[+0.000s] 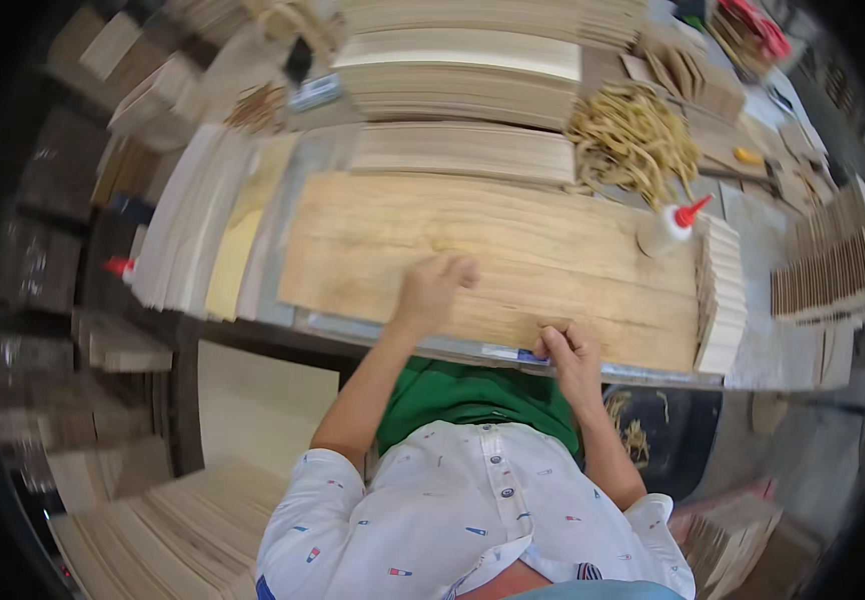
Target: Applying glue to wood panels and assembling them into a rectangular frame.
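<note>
A wide, flat wooden board (552, 240) lies on the workbench in front of me. Over its left half is my left hand (437, 288), slightly blurred, with the fingers curled in. My right hand (570, 350) is at the board's front edge, thumb and fingers pinched together. What either hand holds, if anything, is too small or hidden to name. A blue and white strip (522, 354) shows on the bench edge just left of my right hand. On the board's right end stands a white squeeze bottle (664, 232) with a red nozzle.
Stacked wooden strips (457, 85) rise behind the board, with a heap of yellowish bands (634, 135) to their right. Thin wood pieces (720, 300) line the board's right end. Flat sheets (187, 220) lie at left. Below the bench, a dark bin (687, 440) stands at right.
</note>
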Action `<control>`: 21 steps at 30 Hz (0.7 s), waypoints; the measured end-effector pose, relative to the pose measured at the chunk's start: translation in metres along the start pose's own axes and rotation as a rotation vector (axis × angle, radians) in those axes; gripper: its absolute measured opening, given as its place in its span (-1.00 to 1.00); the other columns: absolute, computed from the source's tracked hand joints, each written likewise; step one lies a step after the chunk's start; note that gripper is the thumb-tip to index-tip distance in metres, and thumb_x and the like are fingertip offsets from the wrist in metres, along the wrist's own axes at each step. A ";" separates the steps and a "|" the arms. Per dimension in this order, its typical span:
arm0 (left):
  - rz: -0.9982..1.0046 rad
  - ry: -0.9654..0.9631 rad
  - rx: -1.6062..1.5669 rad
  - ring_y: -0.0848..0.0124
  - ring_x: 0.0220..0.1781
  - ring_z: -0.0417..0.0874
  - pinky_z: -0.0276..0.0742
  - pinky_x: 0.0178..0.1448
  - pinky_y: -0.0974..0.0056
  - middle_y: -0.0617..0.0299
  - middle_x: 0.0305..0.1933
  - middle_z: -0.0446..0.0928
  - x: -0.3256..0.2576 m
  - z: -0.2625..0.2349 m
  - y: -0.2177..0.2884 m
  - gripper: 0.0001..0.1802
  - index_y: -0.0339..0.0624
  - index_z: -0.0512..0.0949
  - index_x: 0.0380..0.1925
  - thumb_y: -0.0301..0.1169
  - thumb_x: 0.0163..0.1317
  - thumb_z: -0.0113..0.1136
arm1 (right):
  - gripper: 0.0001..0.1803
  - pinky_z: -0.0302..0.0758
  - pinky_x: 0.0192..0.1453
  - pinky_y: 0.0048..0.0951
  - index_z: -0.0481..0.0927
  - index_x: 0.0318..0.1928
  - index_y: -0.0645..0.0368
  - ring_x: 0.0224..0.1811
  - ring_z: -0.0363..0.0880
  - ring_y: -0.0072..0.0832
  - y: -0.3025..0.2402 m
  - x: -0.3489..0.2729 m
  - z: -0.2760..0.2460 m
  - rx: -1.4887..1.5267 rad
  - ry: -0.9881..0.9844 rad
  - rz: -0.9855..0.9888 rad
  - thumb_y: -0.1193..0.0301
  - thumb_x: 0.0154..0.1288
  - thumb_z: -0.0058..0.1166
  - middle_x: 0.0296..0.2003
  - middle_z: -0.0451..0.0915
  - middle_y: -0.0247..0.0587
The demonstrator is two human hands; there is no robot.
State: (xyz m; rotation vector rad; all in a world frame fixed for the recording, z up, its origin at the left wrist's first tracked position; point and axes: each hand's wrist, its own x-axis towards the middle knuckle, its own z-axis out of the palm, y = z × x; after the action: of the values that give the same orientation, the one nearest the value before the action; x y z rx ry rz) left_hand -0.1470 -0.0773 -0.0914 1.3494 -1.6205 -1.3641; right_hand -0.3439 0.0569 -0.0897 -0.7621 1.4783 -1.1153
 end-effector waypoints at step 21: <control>0.352 0.235 0.813 0.02 0.35 0.16 0.07 0.40 0.08 -0.12 0.29 0.24 0.195 -0.151 -0.034 -0.45 -0.23 0.39 0.13 -0.29 0.13 0.22 | -0.61 0.41 0.15 -0.25 0.51 0.06 0.14 0.11 0.40 -0.19 -0.084 0.300 -0.075 -1.450 0.275 -0.652 0.46 0.17 0.00 0.06 0.52 -0.22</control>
State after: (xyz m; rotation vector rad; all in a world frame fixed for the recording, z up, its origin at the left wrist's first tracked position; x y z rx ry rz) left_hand -0.0549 -0.3080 -0.1112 1.4660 -2.2080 -0.3066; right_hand -0.4901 -0.2264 -0.1243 -2.2539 2.2934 -0.3813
